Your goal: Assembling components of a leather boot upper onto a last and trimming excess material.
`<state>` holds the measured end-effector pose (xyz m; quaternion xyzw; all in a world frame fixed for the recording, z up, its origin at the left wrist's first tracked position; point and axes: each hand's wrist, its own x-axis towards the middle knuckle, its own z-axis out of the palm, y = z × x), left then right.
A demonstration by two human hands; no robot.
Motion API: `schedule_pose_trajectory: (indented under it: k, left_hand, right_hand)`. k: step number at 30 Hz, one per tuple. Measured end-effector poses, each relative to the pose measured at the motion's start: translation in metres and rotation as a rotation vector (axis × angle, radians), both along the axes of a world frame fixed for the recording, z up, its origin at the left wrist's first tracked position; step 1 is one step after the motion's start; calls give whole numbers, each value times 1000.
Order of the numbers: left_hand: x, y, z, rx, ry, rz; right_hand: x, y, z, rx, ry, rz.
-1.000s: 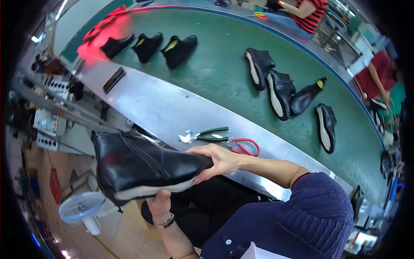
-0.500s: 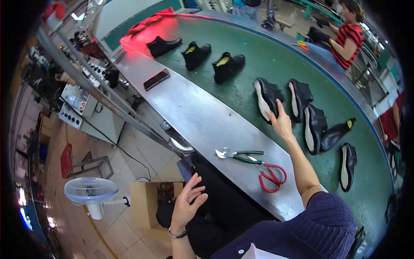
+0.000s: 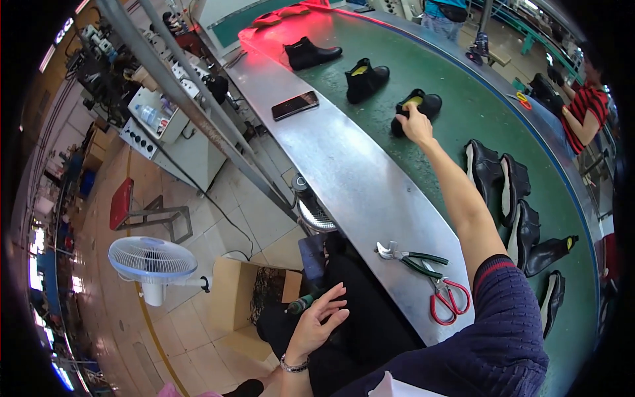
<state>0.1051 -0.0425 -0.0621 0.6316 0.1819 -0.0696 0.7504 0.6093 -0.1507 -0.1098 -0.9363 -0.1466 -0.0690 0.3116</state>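
My right hand [image 3: 415, 124] reaches out over the green belt and grips the collar of a black ankle boot [image 3: 430, 106], fingers at its yellow-lined opening. Farther left along the belt stand two more black boots, one with yellow lining [image 3: 366, 81] and one near the red-lit end [image 3: 311, 54]. To the right of my forearm lie several black shoes on their sides, pale soles showing, among them the closest shoe [image 3: 485, 169]. Over my lap hovers my left hand [image 3: 317, 325], open and holding nothing, close to a dark green cylindrical tool [image 3: 301, 304].
Green-handled cutting pliers [image 3: 417, 259] and red-handled scissors [image 3: 452, 304] lie on the metal ledge [image 3: 350, 192], with a phone [image 3: 295, 106] farther along. A fan [image 3: 152, 259] and a cardboard box [image 3: 231, 298] stand at left. Another person [image 3: 585, 112] works across the belt.
My right hand has left the pale-soled shoe and moved left to the yellow-lined boot, which it now grips. My view has shifted left. My left hand stays open over my lap.
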Motion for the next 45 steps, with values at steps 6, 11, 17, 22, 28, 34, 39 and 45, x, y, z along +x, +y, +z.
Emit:
schedule_pose_trajectory:
  k: [6, 11, 17, 22, 28, 34, 39, 45]
  left_hand:
    - [-11, 3, 0, -37, 27, 1]
    - [-3, 8, 19, 285, -85, -45]
    - [28, -12, 55, 656, -415, 2]
    - [-7, -15, 52, 404, -536, -108]
    - [-69, -24, -1, 215, -346, 189]
    - [-89, -28, -28, 234, -404, 234]
    - [-104, -36, -41, 70, -433, 312]
    - [-170, -29, -66, -152, 15, 588]
  right_hand:
    - [-20, -48, 21, 396, 104, 161]
    - [-114, -77, 136, 687, 270, 435]
    - [-248, -69, 209, 712, 518, 738]
    - [-326, -34, 220, 543, 722, 1003]
    - [-373, 8, 174, 496, 813, 1142]
    - [-386, 8, 140, 523, 937, 1126]
    - [-347, -18, 81, 97, 157, 751]
    - [-315, -114, -24, -477, -63, 443]
